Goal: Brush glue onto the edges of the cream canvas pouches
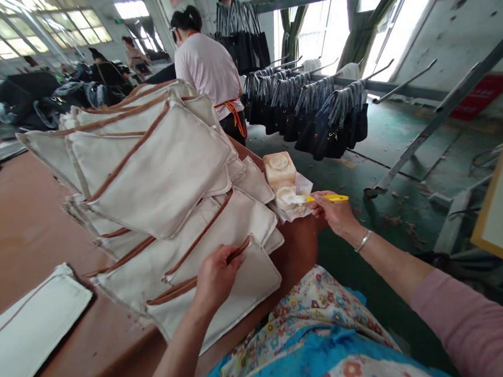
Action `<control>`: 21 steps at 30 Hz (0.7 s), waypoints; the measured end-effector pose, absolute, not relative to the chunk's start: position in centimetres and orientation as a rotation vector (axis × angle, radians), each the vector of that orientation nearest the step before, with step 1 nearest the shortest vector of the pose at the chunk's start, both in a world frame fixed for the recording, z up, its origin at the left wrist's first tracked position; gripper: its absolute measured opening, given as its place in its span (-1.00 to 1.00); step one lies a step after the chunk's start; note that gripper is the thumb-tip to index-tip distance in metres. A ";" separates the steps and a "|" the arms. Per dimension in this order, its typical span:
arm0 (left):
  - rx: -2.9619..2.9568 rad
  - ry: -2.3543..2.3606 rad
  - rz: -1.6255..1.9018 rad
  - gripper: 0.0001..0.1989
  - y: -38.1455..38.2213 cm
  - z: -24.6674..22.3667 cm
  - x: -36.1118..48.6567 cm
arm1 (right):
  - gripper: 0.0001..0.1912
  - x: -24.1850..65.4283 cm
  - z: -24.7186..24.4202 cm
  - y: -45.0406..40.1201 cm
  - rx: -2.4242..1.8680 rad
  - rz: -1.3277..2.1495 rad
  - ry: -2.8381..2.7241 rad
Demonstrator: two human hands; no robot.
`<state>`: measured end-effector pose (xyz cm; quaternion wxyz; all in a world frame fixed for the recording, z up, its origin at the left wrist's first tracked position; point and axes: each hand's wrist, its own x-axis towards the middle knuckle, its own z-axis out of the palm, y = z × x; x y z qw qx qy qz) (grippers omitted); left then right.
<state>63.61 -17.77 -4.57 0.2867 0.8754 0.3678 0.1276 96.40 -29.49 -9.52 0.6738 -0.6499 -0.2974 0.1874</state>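
Observation:
My left hand [218, 273] is closed on the brown top edge of the nearest cream fabric pouch [247, 288], which lies at the front of a big stack. In my right hand [333, 213] is a brush with a yellow handle [334, 197]. Its white bristle end [295, 199] rests at the mouth of a small round pot [285, 198] of whitish paste. Right behind that pot stands a square cream container [280, 171] with a round top. Both sit on a crumpled white sheet [304, 185] at the table's right corner.
The stacked cream pouches [166, 172] cover much of the brown table [11, 209]. A long cream panel [31, 337] lies at left. Black bags [330, 132] hang from a metal rack [427, 132] at right. A co-worker [205, 63] stands beyond the stack.

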 end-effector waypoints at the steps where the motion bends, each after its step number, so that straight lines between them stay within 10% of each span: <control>1: 2.274 0.946 0.378 -0.75 -17.8 -4.2 63.4 | -0.60 96.3 -9.3 -29.9 -1.470 0.392 -0.636; 21: 2.034 0.710 0.538 -0.72 -20.5 -0.6 63.1 | -0.80 86.0 2.1 -32.1 -1.256 0.514 -1.118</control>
